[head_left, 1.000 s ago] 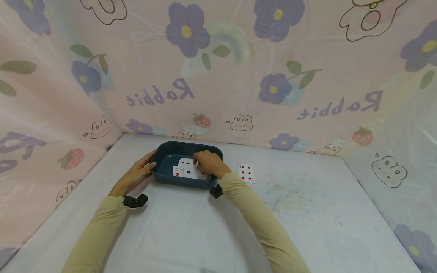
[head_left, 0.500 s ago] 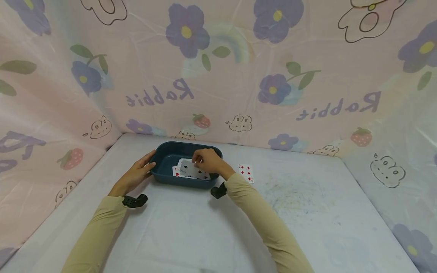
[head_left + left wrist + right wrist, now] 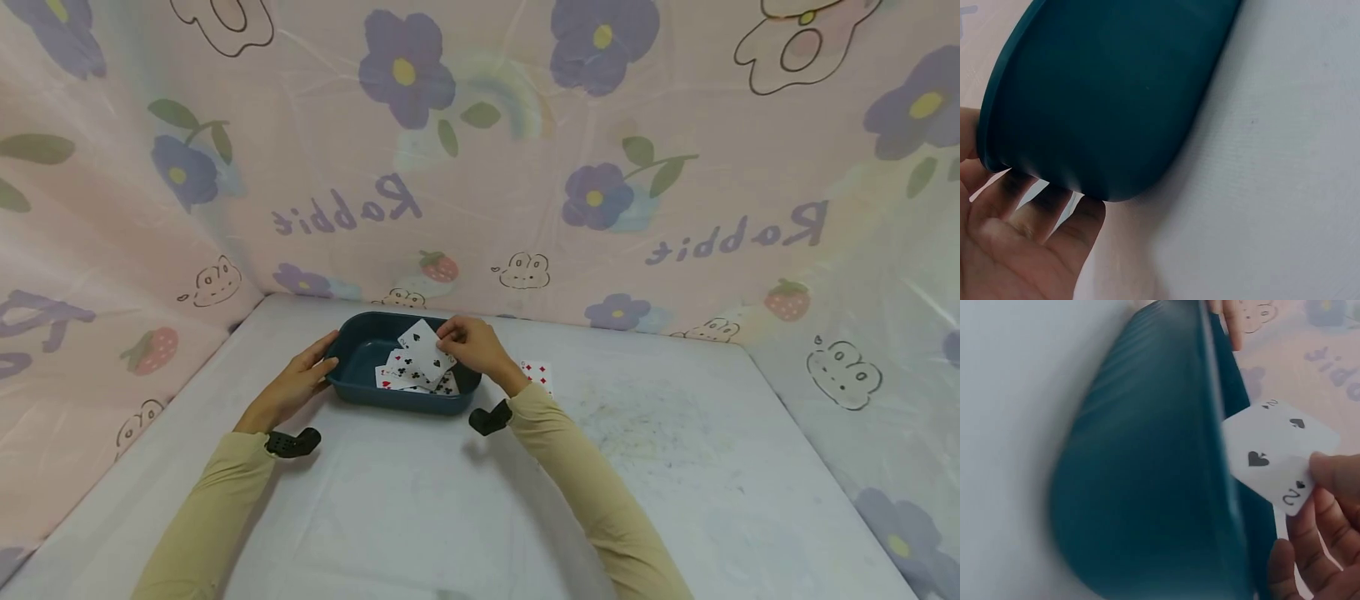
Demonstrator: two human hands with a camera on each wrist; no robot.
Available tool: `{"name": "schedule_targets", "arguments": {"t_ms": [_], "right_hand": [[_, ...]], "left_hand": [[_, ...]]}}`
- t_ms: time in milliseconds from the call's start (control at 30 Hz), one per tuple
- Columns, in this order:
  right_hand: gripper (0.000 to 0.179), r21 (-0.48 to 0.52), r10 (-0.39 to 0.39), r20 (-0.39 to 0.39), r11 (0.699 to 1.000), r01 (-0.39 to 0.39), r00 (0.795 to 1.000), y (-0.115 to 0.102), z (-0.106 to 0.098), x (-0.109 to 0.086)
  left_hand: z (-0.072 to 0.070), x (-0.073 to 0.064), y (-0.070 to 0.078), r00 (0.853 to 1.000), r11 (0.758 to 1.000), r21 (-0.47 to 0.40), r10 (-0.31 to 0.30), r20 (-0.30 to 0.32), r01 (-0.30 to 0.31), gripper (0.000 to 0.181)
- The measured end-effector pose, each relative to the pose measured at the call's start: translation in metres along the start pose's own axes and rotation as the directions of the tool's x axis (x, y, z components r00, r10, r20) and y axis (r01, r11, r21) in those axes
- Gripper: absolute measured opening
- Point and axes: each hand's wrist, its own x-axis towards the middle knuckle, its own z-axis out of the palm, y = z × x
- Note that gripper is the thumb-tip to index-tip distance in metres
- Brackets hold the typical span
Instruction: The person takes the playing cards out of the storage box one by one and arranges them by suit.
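A dark teal rectangular tray [image 3: 397,400] stands on the white table. At its left end my left hand [image 3: 292,383] grips the wall, thumb at the rim and fingers against the outside, as the left wrist view shows of the fingers [image 3: 1082,228]. Over the tray's right part, my right hand [image 3: 480,346] pinches a playing card [image 3: 422,340] by one corner between thumb and fingers. In the right wrist view this card [image 3: 1275,447] is the two of spades, face up and tilted. Below it several face-up cards [image 3: 397,368] lie overlapping in the tray.
Right of the tray lies a card with red diamonds [image 3: 537,373], partly hidden by the right wrist. Grey smudges [image 3: 652,425] mark the table on the right. A pink patterned sheet [image 3: 480,208] rises behind and at the sides. Each wrist wears a black camera mount [image 3: 294,442].
My right hand has lifted the two of spades off the pile and moved slightly right, turning its face into view. The left hand keeps its hold on the tray.
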Motion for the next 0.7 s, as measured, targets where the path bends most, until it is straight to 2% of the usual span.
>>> {"name": "schedule_targets", "arguments": {"t_ms": [167, 333, 500, 700], "right_hand": [[0.012, 0.158, 0.064, -0.058, 0.986, -0.054, 0.996, -0.001, -0.003, -0.002], [0.014, 0.261, 0.118, -0.097, 0.961, -0.089, 0.988, -0.003, -0.007, -0.003], [0.017, 0.348, 0.187, -0.111, 0.927, -0.138, 0.976, -0.006, -0.010, -0.006], [0.020, 0.443, 0.276, -0.137, 0.876, -0.191, 0.951, -0.008, -0.015, -0.010]], "left_hand": [[0.001, -0.001, 0.001, 1.000, 1.000, -0.001, 0.010, -0.002, -0.010, 0.062], [0.002, -0.002, 0.001, 1.000, 1.000, -0.007, 0.017, 0.000, -0.017, 0.062], [0.001, -0.001, -0.001, 1.000, 1.000, 0.009, 0.016, -0.003, -0.016, 0.061], [0.002, -0.001, 0.000, 1.000, 1.000, 0.012, 0.014, -0.001, -0.014, 0.061]]}}
